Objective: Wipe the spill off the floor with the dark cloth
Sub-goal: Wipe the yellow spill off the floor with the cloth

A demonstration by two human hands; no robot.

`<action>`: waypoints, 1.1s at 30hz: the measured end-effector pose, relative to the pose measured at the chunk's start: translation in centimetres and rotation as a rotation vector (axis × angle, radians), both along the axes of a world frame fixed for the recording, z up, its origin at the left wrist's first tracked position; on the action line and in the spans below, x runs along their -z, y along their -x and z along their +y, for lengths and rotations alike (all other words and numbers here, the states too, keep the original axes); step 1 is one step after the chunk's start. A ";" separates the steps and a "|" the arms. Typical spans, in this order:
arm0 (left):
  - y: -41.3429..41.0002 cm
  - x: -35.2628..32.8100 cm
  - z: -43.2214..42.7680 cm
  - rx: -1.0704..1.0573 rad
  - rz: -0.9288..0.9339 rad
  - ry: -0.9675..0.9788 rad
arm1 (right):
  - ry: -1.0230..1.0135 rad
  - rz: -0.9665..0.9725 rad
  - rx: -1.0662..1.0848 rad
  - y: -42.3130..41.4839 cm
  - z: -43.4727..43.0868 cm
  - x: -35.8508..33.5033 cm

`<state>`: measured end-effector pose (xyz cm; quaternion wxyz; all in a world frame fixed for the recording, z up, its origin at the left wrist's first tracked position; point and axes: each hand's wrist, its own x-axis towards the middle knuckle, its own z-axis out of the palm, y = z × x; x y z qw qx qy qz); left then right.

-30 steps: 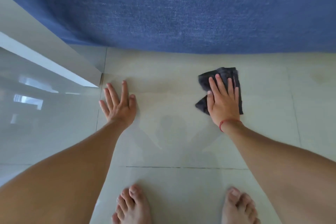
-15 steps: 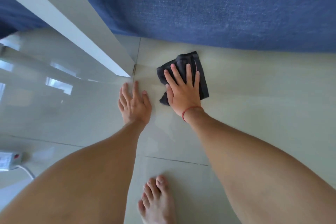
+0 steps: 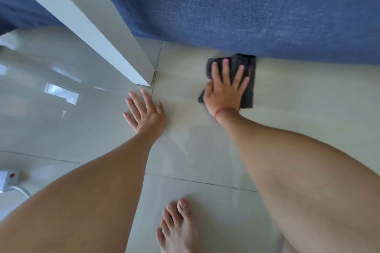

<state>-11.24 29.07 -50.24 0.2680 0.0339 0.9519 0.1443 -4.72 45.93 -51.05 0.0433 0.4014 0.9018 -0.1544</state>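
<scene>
The dark grey cloth (image 3: 249, 88) lies flat on the pale tiled floor (image 3: 304, 113), its far edge touching the hem of the blue fabric. My right hand (image 3: 225, 90) presses down on it with fingers spread; a red string circles the wrist. My left hand (image 3: 146, 114) rests flat on the floor to the left, fingers apart, holding nothing. A faint wet sheen (image 3: 192, 146) shows on the tile between my arms; the spill's outline is hard to make out.
Blue fabric (image 3: 246, 6) hangs across the far side. A white panel (image 3: 82, 20) runs diagonally to a corner near my left hand. A white power strip (image 3: 8, 179) with a cable lies at the left edge. My bare foot (image 3: 176, 226) stands below.
My right hand slid the cloth left toward my left hand, then back right and farther out to the blue fabric's hem. The left hand stayed planted.
</scene>
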 end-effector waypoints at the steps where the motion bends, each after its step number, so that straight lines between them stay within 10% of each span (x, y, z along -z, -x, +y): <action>1: 0.0 0.0 0.0 0.001 -0.009 -0.003 | 0.009 0.019 -0.082 1.4 -1.4 0.0; 11: 0.0 -1.2 -1.2 0.019 0.071 -0.028 | 0.005 0.043 -0.649 -3.4 -3.9 0.0; 22: 0.4 -0.8 -1.9 -0.052 -0.057 0.024 | 0.039 0.122 0.133 -0.1 -4.3 0.2; 33: 0.7 -1.2 -2.3 -0.042 -0.045 -0.001 | 0.009 0.130 -0.642 -3.6 -7.6 0.3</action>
